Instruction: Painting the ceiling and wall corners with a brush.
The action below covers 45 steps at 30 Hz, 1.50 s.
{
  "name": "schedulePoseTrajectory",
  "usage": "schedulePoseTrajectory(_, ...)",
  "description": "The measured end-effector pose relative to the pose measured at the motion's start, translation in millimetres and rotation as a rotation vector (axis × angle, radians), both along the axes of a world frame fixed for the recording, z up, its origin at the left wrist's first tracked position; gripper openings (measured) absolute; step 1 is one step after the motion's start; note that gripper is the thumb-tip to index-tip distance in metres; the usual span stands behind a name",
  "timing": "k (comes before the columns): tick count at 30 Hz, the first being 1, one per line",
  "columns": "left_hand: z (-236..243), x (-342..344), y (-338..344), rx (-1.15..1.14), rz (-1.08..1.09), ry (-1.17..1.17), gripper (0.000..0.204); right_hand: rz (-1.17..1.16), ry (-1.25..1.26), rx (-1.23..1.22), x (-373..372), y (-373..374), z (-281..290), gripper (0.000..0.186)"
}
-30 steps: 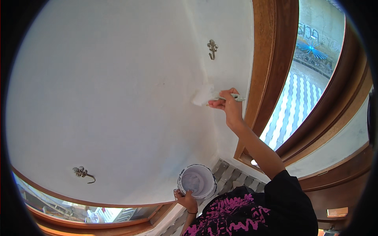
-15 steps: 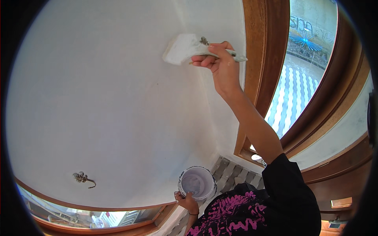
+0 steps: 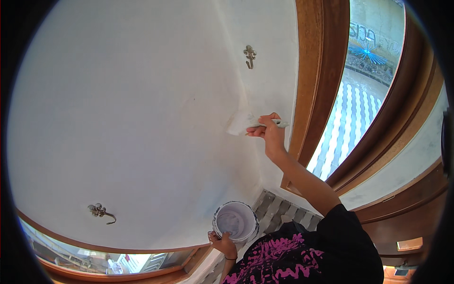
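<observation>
My right hand [image 3: 268,132] is closed round the pale handle of a wide, white-coated paintbrush [image 3: 241,122], whose bristles lie at the white wall [image 3: 118,118] beside a faint vertical corner line. Low in the view, my left hand [image 3: 222,244] grips the near rim of a small white bucket [image 3: 236,220] with paint-smeared edges and pale paint inside. An ornate metal hook [image 3: 249,56] is fixed on the wall above the brush; a second hook [image 3: 100,211] is at the lower left.
A wooden-framed glazed opening [image 3: 320,71] stands close to the right of my right arm, showing paving outside. Another wood-edged window [image 3: 123,262] runs along the lower left. Grey-and-white patterned floor [image 3: 272,210] shows below the corner.
The brush in my right hand went up over the upper hook half a second ago and is now back down near the middle of the corner. My left hand and bucket have barely shifted.
</observation>
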<state>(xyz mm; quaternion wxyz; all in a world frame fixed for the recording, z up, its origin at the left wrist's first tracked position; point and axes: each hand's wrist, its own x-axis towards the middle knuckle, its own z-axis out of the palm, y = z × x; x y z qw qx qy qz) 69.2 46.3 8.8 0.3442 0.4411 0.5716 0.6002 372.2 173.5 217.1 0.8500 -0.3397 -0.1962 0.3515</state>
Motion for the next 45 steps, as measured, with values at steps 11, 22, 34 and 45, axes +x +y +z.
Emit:
schedulePoseTrajectory(11, 2.4, -7.0, -3.9, -0.012, -0.016, -0.025, 0.034, -0.083, -0.158, 0.015, -0.8, 19.4, 126.9, 0.011)
schedulePoseTrajectory(22, 0.2, -13.7, -8.4, -0.018, 0.019, -0.001, 0.033, 0.003, -0.076, 0.359, 8.5, 35.1, 82.4, 0.017)
schedulePoseTrajectory(34, 6.7, -14.2, -9.6, -0.043, -0.005, -0.025, 0.034, 0.072, -0.221, -0.126, 21.5, -10.2, -12.4, 0.020)
schedulePoseTrajectory(45, -6.9, -13.8, -13.0, -0.044, -0.005, -0.048, 0.034, -0.718, -1.296, 0.271, 29.1, 17.6, 144.5, 0.016)
